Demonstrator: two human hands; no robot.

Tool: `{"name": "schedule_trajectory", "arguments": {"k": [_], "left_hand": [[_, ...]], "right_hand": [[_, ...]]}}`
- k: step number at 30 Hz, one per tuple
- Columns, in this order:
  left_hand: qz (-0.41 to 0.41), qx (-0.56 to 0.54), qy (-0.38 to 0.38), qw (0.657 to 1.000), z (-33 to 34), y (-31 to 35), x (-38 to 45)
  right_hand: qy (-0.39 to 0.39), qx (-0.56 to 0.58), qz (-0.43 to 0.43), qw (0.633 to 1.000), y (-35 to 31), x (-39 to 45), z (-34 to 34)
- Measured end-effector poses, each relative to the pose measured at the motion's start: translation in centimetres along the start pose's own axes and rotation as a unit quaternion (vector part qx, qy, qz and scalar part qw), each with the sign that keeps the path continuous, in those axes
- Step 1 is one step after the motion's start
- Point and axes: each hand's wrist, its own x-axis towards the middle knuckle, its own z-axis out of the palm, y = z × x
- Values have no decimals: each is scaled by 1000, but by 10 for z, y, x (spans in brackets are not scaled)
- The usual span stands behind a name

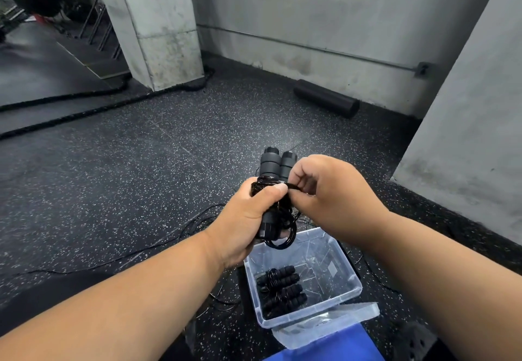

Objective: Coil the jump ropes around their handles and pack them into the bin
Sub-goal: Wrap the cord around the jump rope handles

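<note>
Now, handles in left hand, right fingers pinching cord

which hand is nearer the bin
Left. The left hand grips the handles just above the bin's far rim; the right hand pinches the cord higher up, further from it.

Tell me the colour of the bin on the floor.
Clear, see-through plastic bin; head view.

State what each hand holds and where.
Left hand grips the paired jump rope handles round their coiled middle. Right hand pinches the black cord beside the coil.
</note>
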Motion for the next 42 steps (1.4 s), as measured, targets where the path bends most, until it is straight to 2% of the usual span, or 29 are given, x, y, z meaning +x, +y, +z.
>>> {"name": "schedule_trajectory", "arguments": {"k": [2,5,10,13,15,18,22,28,32,35,38,42], "left_hand": [[11,-5,15,1000,-2,-1,1],[8,16,13,1000,-7,0,2],[15,100,-28,995,-15,-5,2],[-1,142,-44,989,-20,-5,3],[-13,142,-45,989,-17,-7,1],[-45,107,-35,993,-8,-12,0],[-103,91,-11,990,-4,-11,3],[-143,71,-27,987,-2,-10,1],[-170,25,-63,983,-10,-8,1],[-192,12,-73,979,-12,-4,1],[-201,3,-54,978,-11,-4,2],[-227,-6,-50,973,-11,-12,3]], "right_hand": [[-32,43,3,999,3,0,-2],[-109,173,65,977,12,3,-6],[-179,199,81,960,29,8,-13],[-205,260,108,937,31,7,-11],[-206,222,102,948,33,6,-10],[-166,80,44,982,32,3,-8],[-156,-72,-49,984,26,-2,1],[-131,-107,-86,982,25,-5,-3],[-98,-169,-162,967,20,-4,-6],[-64,-178,-149,971,26,2,-15],[-22,-143,-94,985,33,2,-16],[-52,-113,0,992,38,0,4]]}}
